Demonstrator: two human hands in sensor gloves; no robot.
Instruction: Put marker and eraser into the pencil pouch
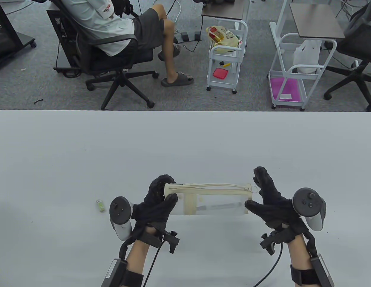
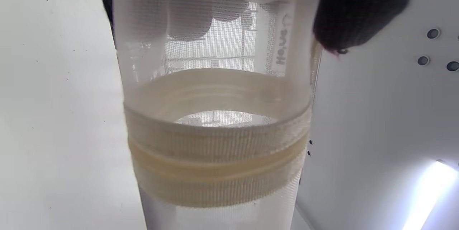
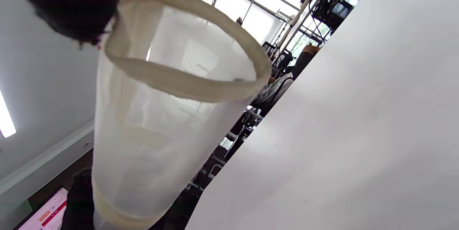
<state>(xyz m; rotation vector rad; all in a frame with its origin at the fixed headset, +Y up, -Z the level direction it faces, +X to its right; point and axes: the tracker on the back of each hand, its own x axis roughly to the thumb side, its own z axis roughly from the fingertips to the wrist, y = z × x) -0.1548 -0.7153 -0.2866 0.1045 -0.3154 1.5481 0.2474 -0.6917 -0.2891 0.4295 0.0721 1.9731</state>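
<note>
Small green item (image 1: 100, 205): lies on the table (image 1: 84, 149), left of the left hand; too small to identify.
Left hand (image 1: 157, 198): grips the pouch's left end, thumb in front, fingers curled over the top.
Pencil pouch (image 1: 215, 198): clear mesh with cream trim, held lengthwise between both hands above the table's near half; a pale slim object shows inside.
Right hand (image 1: 267, 198): fingers extended, thumb on the pouch's lower right corner; a true grasp cannot be told.
</note>
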